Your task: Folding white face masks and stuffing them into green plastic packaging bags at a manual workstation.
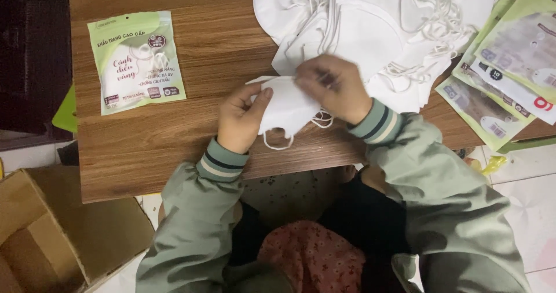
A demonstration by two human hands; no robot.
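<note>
1. My left hand [240,119] pinches the left edge of a folded white face mask [286,107], thumb on top, fingers under it.
2. My right hand [336,87] is closed on the mask's upper right edge, gripping it from above.
3. The mask sits between both hands, just above the wooden table [220,44], its ear loops dangling toward me.
4. Just beyond my right hand lies a pile of white masks [370,32].
5. Well off to the left of my left hand rests a sealed green mask packet [136,61]; empty green packets [509,67] lie right of my right hand.
</note>
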